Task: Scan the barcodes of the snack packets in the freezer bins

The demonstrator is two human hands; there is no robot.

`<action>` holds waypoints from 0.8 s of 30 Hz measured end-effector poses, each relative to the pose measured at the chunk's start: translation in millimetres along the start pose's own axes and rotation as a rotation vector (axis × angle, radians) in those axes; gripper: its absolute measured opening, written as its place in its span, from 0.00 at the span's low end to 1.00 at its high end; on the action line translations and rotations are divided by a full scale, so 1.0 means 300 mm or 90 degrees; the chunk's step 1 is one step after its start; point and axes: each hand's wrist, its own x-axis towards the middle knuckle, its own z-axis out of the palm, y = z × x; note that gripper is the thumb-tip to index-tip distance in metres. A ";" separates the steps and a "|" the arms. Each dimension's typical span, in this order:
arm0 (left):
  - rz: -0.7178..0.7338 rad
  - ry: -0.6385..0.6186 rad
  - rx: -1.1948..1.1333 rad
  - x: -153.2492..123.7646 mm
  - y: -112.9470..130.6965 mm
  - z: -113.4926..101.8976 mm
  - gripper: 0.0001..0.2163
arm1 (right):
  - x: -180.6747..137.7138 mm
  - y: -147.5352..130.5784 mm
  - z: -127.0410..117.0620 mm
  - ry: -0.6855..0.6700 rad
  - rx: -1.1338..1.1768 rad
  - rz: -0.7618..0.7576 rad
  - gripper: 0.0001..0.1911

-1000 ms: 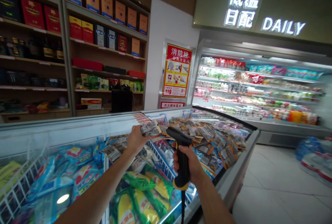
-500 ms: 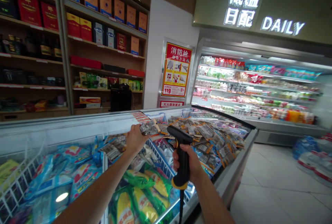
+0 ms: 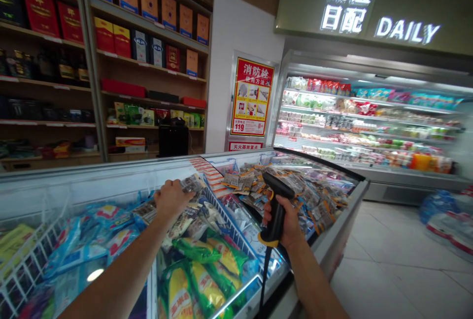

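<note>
The packet is held at the far right side of the left hand, just beyond the fingertips and above other packets lying in the wire basket. Its near end is covered by the fingers, so its long axis cannot be told with certainty; the visible part is stretched out to the right, roughly across the view. The thumb and fingers seem to be closed on its edge, though the underside of the grip is hidden. The scanner is gripped by the right hand, with the fingers wrapped round the handle. The handle is tilted, its top leaning right, and the blunt head is turned to the far left. Between packet and scanner a clear gap is left — the striped strip and the basket's right wall are seen in it — and the left hand is plainly the nearer one to the packet.

Compared with the earlier frame, the gap is widened: the left hand and packet are shifted left, over the basket, while the scanner is carried right, in front of the packet pile. The green and yellow bags are left much as they were.
</note>
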 end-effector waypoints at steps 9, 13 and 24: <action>-0.015 0.081 0.102 0.033 -0.089 -0.043 0.21 | -0.008 -0.018 -0.041 0.044 0.013 -0.038 0.12; 0.058 0.151 0.080 0.038 0.061 -0.013 0.20 | -0.015 -0.006 -0.040 0.056 -0.004 -0.038 0.14; 0.065 -0.069 0.075 0.099 0.006 0.105 0.15 | -0.016 0.002 -0.039 0.058 -0.009 -0.039 0.15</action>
